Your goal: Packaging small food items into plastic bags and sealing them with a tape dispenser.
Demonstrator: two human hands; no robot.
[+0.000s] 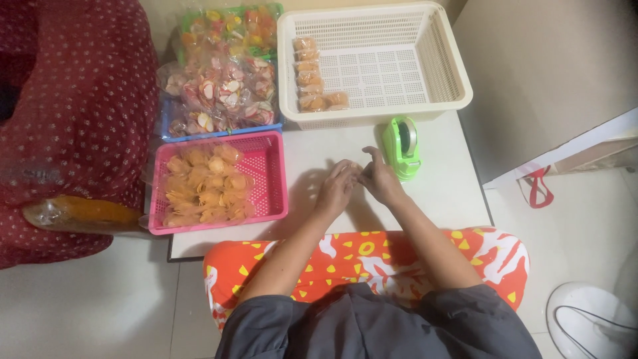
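On the white desk (312, 149), the left hand (337, 188) and right hand (380, 178) meet, fingers curled together; whether they pinch anything cannot be told. The green tape dispenser (403, 146) stands just beside the right hand.

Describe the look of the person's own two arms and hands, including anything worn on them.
Both forearms are bare from the elbow down. Dark grey short sleeves cover the upper arms. The left hand and right hand are bare too: no gloves, and no watch or bracelet shows on either wrist. Rings, if any, are too small to tell.
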